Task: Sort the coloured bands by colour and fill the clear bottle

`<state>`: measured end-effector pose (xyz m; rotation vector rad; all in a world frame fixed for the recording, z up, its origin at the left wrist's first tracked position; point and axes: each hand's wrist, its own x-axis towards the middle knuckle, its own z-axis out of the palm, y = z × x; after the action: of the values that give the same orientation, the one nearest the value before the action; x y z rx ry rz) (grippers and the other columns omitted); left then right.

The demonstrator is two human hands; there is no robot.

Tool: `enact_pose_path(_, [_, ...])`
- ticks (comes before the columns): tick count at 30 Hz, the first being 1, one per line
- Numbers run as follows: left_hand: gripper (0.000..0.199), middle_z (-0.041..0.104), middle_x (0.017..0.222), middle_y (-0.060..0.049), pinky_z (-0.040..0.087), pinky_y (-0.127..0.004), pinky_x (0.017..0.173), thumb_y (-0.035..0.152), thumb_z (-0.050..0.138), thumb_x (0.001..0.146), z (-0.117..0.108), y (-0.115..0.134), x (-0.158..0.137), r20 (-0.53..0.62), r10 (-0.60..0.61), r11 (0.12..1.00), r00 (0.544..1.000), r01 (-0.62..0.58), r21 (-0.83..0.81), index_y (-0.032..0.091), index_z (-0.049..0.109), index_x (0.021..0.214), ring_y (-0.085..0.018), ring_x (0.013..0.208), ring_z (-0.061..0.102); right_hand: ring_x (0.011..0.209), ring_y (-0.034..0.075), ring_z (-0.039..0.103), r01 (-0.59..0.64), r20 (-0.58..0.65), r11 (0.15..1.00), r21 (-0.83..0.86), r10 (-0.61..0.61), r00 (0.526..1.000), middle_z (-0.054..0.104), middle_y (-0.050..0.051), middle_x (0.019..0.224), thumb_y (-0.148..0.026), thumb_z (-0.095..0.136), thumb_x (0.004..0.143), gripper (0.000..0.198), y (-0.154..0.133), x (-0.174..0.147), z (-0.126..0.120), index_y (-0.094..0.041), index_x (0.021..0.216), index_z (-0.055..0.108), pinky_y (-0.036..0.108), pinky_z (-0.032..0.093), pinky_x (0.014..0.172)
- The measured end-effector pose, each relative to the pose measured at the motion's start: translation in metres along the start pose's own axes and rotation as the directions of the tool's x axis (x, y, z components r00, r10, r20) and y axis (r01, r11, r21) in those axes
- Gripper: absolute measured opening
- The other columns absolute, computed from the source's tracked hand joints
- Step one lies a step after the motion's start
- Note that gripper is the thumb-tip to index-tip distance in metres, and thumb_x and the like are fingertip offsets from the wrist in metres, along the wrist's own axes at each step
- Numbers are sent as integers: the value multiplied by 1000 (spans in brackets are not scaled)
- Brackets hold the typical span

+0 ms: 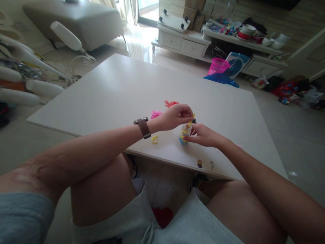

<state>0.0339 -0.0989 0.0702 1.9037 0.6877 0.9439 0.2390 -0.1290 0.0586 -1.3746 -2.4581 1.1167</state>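
Note:
A small clear jar (186,131) stands upright on the white table, with blue and yellow contents. My right hand (203,134) is wrapped round its right side. Above the jar's mouth, my left hand (182,114) pinches a thin yellow strip (191,120); whether its lower end is inside the jar I cannot tell. Several loose yellow strips (154,139) lie left of the jar. Behind my left wrist are a pink bundle of strips (156,114) and a red bundle (171,103). Something black (194,120) shows partly behind my hands.
A small minion figure (199,163) and a small pale piece (211,165) lie near the front edge of the table (126,85). A white-armed lamp (66,36) stands at the left. Beyond the table are a pink basket (219,66) and a cabinet (170,40).

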Motion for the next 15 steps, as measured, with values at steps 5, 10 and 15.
enact_pose_path(5, [8, 56, 75, -1, 39, -24, 60, 21, 65, 83, 1, -2, -1, 86, 32, 994, 996, -40, 100, 14, 65, 82, -10, 67, 49, 79, 21, 66, -5, 5, 1000, -1, 5, 1000, 73, 6, 91, -43, 67, 83, 28, -3, 0, -1, -18, 96, 67, 32, 48, 69])
enact_pose_path(10, [5, 57, 72, -1, 39, -24, 59, 19, 67, 79, -2, 5, -4, 140, 24, 984, 990, -48, 169, 14, 66, 79, -10, 67, 51, 76, 20, 65, -5, 7, 1000, -29, 5, 1000, 72, 6, 90, -46, 66, 83, 31, -3, 1, -1, -17, 94, 66, 31, 48, 67])
enact_pose_path(15, [3, 58, 72, -1, 41, -24, 60, 16, 64, 78, -7, 6, -6, 167, 53, 980, 984, -83, 178, 14, 66, 79, -11, 67, 52, 76, 20, 65, 23, -2, 1000, -9, -23, 1000, 71, 4, 90, -46, 67, 82, 33, -4, -1, -1, -19, 101, 63, 31, 48, 69])
